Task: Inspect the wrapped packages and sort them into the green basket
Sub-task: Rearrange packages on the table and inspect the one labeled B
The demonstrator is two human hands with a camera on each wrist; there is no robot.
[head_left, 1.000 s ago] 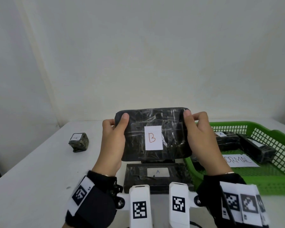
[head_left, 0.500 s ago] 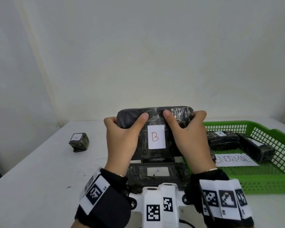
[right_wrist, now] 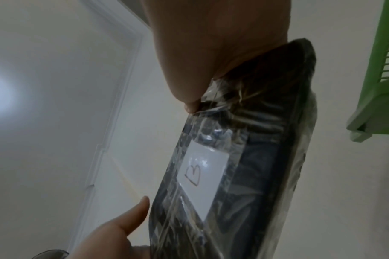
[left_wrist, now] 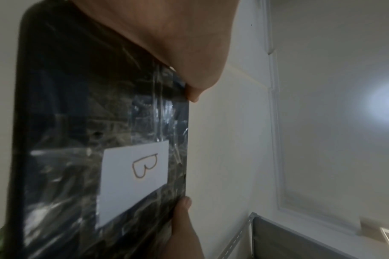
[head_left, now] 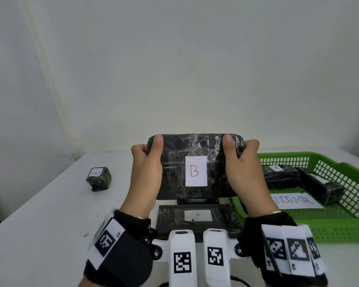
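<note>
A flat black package wrapped in clear film (head_left: 195, 150) with a white label marked B is held upright above the table. My left hand (head_left: 147, 168) grips its left end and my right hand (head_left: 239, 168) grips its right end, thumbs on the front face. The same package (left_wrist: 82, 122) fills the left wrist view, and the package (right_wrist: 244, 157) shows its label in the right wrist view. The green basket (head_left: 340, 226) stands to the right. Inside it lie two dark wrapped packages (head_left: 282, 175) and a paper reading NORMAL (head_left: 296, 200).
A flat black package labelled A (head_left: 197, 218) lies on the white table (head_left: 39, 220) just below the held one. A small wrapped cube labelled A (head_left: 98, 179) sits at the left. A white wall rises close behind the table.
Half a second ago both thumbs were near the B label at the middle; now my hands have slid outward to the package's ends. The package stays upright.
</note>
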